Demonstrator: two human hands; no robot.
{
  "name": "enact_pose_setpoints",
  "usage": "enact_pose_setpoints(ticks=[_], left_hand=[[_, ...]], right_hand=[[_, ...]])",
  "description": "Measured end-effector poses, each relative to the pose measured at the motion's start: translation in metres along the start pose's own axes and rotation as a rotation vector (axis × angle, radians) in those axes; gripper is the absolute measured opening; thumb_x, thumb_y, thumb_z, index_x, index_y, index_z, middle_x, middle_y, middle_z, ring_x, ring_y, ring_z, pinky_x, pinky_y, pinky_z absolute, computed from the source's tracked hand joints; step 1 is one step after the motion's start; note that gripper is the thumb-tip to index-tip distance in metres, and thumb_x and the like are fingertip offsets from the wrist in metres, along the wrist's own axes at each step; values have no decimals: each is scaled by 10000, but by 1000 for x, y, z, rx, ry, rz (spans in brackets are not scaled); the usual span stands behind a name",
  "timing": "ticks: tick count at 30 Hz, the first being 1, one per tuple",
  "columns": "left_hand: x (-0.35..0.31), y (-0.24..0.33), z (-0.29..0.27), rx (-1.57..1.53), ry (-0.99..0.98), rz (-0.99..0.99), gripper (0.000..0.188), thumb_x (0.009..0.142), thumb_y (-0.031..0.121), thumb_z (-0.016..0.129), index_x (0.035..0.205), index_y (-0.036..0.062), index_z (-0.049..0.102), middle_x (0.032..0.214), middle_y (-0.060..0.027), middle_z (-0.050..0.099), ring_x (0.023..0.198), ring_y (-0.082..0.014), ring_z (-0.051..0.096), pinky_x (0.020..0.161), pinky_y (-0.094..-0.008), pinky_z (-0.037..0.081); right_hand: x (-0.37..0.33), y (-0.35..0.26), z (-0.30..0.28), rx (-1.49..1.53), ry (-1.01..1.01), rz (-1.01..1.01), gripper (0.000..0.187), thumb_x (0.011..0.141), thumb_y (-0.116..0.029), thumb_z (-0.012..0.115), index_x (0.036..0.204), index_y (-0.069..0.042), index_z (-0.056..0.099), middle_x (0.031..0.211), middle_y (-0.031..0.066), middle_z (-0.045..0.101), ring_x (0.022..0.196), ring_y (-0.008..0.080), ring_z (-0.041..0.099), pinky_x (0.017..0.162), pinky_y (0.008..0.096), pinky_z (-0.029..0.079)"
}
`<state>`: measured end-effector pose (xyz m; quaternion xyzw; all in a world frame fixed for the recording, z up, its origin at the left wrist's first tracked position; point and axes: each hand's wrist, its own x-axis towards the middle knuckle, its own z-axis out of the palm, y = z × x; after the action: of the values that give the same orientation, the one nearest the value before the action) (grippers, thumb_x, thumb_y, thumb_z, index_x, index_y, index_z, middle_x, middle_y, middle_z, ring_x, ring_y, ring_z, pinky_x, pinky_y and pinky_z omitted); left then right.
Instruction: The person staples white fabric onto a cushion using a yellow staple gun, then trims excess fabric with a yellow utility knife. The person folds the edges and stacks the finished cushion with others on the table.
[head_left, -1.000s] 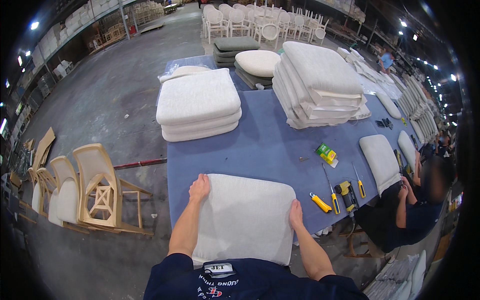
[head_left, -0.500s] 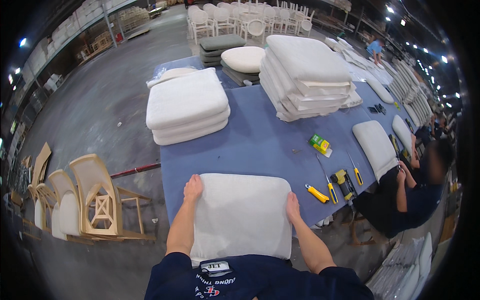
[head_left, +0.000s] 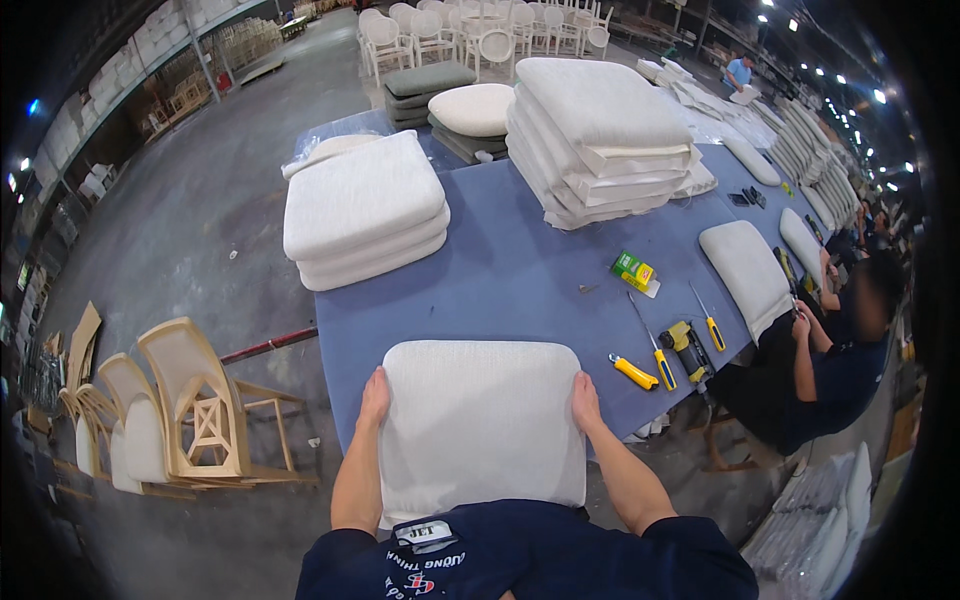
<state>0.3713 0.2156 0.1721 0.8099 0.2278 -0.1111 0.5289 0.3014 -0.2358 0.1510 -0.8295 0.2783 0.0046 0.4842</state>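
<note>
A white upholstered seat cushion (head_left: 480,425) lies before me at the near edge of the blue-covered table, its near end close against my shirt. My left hand (head_left: 374,397) presses along its left side near the far corner. Opposite it, my right hand (head_left: 585,402) grips the right side at about the same height, so the cushion is held between both hands. The fingers of each hand are partly hidden at the cushion's edges. To the right of my right hand lie a yellow-handled cutter (head_left: 634,373), two yellow screwdrivers (head_left: 665,369) and a yellow-black staple gun (head_left: 688,348).
Stacked white cushions (head_left: 368,215) stand at the table's far left, and a taller stack (head_left: 600,150) stands farther right. A green-yellow box (head_left: 634,271) lies mid-table (head_left: 480,290). Wooden chairs (head_left: 200,410) stand on the left. A co-worker (head_left: 850,350) sits at right, handling another cushion.
My left hand has slid from the cushion's far left corner down onto its left side. My right hand stays at the right side. The view has shifted slightly.
</note>
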Motion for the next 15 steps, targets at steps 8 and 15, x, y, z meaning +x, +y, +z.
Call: enact_pose_setpoints(ticks=[8,15], left_hand=[[27,-31,-8,50,34,-4,684,1097,494,293,1496,-8,531,1537,-264,520,1478,-399,441,1215,-446,341],[22,-25,-2,41,50,13,685,1100,493,292,1478,-19,546,1513,-275,539,1461,-404,460,1211,-451,346]], right_hand=[[0,-10,7,7,-13,44,654,1104,-498,316,1513,-16,484,1501,263,552,1425,435,489,1178,468,382],[2,-3,3,8,-27,66,668,1100,-514,339,1524,-17,476,1525,246,536,1446,400,477,1193,454,363]])
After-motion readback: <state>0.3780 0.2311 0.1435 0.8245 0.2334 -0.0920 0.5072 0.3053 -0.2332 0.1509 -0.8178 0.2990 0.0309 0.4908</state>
